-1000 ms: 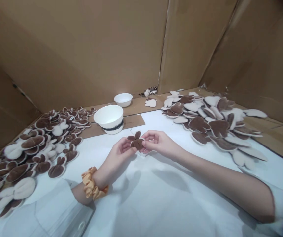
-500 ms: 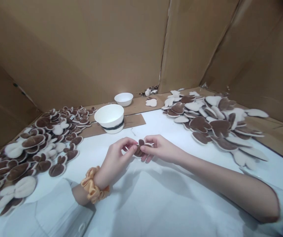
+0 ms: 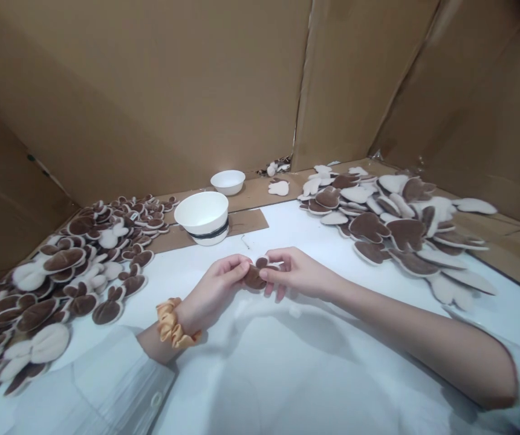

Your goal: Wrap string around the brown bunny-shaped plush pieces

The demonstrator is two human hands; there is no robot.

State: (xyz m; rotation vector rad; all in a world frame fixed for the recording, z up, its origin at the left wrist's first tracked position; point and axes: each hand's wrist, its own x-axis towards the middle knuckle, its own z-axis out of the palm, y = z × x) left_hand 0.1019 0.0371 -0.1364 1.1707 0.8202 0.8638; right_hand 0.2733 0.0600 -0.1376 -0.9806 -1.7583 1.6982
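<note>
Between my two hands is a small brown plush bunny-head piece [image 3: 254,278] with a pale edge and rounded ears, held just over the white tabletop. The fingers and thumb of my left hand [image 3: 226,277] pinch its left side. On the other side, my right hand [image 3: 289,273] grips it by the ear end, thumb on the brown face. Fingers cover parts of the piece. An orange scrunchie [image 3: 173,323] circles my left wrist. Just beyond my hands stands a large white bowl [image 3: 202,216] with a dark band around its lower part.
A smaller white bowl [image 3: 228,182] sits behind the large one on cardboard [image 3: 255,220]. Brown and cream bunny-shaped pieces [image 3: 108,305] pile up on the left. Larger flat plush pieces [image 3: 405,234] heap on the right. Cardboard walls [image 3: 173,90] enclose the table's far side.
My left thumb and fingers have closed flatter on the piece's left edge, and my left wrist has lowered. More of the piece's brown face shows. My right hand has barely moved.
</note>
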